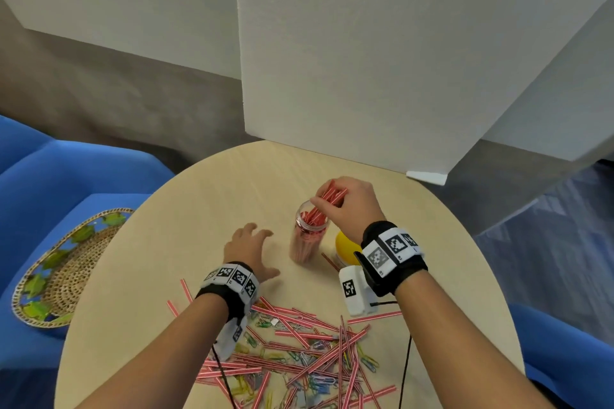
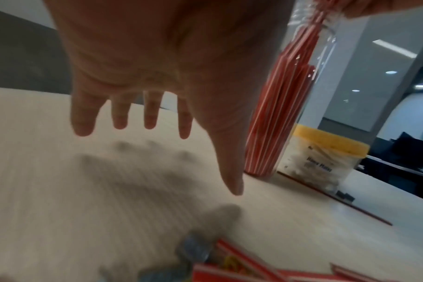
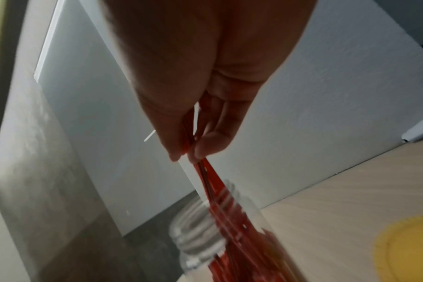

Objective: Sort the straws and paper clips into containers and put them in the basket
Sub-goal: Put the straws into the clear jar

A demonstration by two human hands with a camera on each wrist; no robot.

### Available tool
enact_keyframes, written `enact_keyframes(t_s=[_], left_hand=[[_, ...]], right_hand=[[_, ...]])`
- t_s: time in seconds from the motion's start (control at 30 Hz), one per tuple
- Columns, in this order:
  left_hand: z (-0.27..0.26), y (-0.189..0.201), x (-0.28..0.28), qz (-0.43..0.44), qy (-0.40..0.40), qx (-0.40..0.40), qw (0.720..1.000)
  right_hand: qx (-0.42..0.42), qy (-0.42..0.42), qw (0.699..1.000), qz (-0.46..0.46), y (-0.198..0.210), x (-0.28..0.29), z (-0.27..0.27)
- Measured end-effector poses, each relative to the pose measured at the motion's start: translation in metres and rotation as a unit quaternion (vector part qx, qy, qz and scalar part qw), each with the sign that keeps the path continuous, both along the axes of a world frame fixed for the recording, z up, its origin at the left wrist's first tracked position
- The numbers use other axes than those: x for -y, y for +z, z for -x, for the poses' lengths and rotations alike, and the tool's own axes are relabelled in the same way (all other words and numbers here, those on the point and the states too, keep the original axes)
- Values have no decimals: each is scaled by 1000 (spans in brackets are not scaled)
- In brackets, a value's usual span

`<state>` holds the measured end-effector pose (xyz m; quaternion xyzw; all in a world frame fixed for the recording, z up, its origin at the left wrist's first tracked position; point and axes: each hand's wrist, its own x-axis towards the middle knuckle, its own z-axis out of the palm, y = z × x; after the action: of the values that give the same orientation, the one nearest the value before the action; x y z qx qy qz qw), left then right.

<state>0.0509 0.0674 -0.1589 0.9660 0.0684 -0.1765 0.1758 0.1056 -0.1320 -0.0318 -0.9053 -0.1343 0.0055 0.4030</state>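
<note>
A clear plastic jar (image 1: 309, 236) (image 2: 302, 95) (image 3: 205, 238) stands upright mid-table, part filled with red-and-white striped straws. My right hand (image 1: 345, 202) (image 3: 188, 150) pinches a bundle of straws (image 1: 332, 196) (image 3: 210, 181) whose lower ends reach into the jar's mouth. To the left of the jar my left hand (image 1: 252, 246) (image 2: 157, 124) hovers just above the table with fingers spread, holding nothing. A pile of loose straws (image 1: 309, 345) mixed with coloured paper clips (image 1: 315, 378) lies near the table's front edge.
A yellow-lidded container (image 1: 345, 246) (image 2: 326, 158) (image 3: 408, 248) stands right of the jar, one straw (image 1: 330, 261) beside it. A woven basket (image 1: 63, 269) rests on a blue chair at the left. White foam boards (image 1: 365, 76) rise behind the round table (image 1: 199, 196).
</note>
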Motion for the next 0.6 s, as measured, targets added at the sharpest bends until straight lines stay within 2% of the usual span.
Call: enact_keyframes(t_s=[0.03,0.13,0.23,0.33,0.53,0.6], left_hand=[[3,-5,-3,-29,16,-25,999],[12,-16,-11,-46,40,-56,997],[13,-19,-15,-55,29,-59,996],[10,-20,-16,-50,26,-75,996],[12,-27,-17,-60,20,-70,996],[12,-28,-17,-58,20,-68,996]], right_hand=[[20,-3,1000,-6,4,2,1],[44,-7,999,-28,14,3,-1],[27,40,994,98,11,-6,-8],[-11,94,967,238,4,-20,-11],[-1,100,952,290,27,-22,-19],[-19,120,937,326,30,-30,-18]])
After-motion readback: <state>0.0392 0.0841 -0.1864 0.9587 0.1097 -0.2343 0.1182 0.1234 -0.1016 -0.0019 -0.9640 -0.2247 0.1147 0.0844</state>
